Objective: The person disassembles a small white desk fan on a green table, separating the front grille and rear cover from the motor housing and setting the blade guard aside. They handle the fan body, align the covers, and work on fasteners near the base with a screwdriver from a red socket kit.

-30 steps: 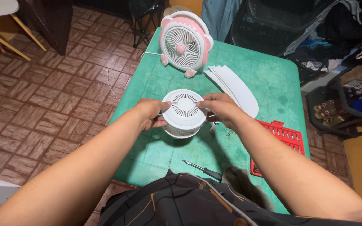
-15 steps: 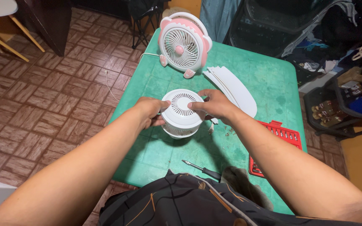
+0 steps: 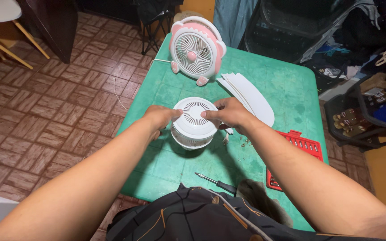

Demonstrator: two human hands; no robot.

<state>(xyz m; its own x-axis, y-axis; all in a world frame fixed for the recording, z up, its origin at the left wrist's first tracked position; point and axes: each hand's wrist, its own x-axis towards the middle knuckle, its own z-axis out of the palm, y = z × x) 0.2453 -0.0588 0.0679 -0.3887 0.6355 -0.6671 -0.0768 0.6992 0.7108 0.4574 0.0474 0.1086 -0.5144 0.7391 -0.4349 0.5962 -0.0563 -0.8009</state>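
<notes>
— Packaging or labels anywhere near you?

— Boxes sit on the dark shelf [image 3: 362, 111] at my far right, tan and brown, too small to make out. Nearer, a red tray of screwdriver bits [image 3: 296, 154] lies at the right edge of the green table [image 3: 287, 89], rectangular, its lower part hidden behind my right forearm.

— And your grip?

— My left hand [image 3: 159, 118] curls around the left side of the round white housing [image 3: 194, 122], thumb on its upper rim. My right hand [image 3: 231, 114] closes on the right side, thumb pressed onto the slotted top. Both hands grasp it; neither is loose. The housing stands upright on the table, just in front of me, near the table's middle.

— What lies around it?

— A pink and white fan [image 3: 196, 50] stands at the far edge, facing me. Just right of my right hand is a stack of white blades [image 3: 249, 96], fanned out flat. Small screws [image 3: 246, 143] are scattered beside the housing, under my right wrist. A screwdriver [image 3: 215, 181] with a black handle lies near the table's near edge.

— Anything changed from half a second ago?

— My right thumb has slid further onto the housing's top. The housing itself has stayed in the same spot, and my left hand has kept its hold.
</notes>
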